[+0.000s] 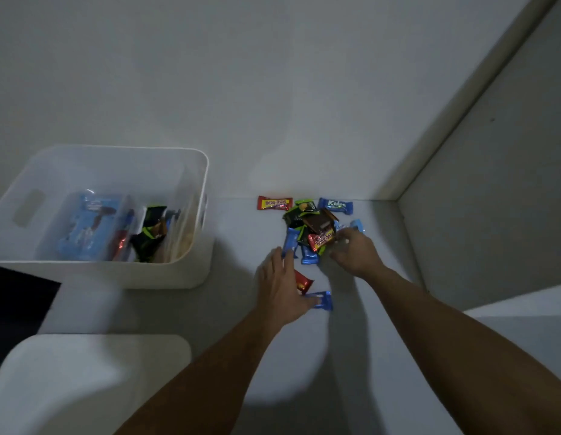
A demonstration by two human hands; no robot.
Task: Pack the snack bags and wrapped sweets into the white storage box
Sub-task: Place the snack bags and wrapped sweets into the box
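A pile of wrapped sweets (313,229) in blue, red, green and brown lies on the white surface against the wall. My left hand (280,285) lies flat beside the pile, its fingertips touching a blue sweet (290,243) and its thumb over another blue sweet (321,299). A red sweet (302,282) peeks out by its palm. My right hand (356,251) reaches into the pile's right side, fingers curled round a red sweet (320,240). The white storage box (122,271) stands to the left, holding snack bags and sweets.
A white lid or second container (84,378) lies at the lower left. A dark object (18,296) shows at the left edge. The wall runs behind the pile, and a white side panel (492,199) closes the right side.
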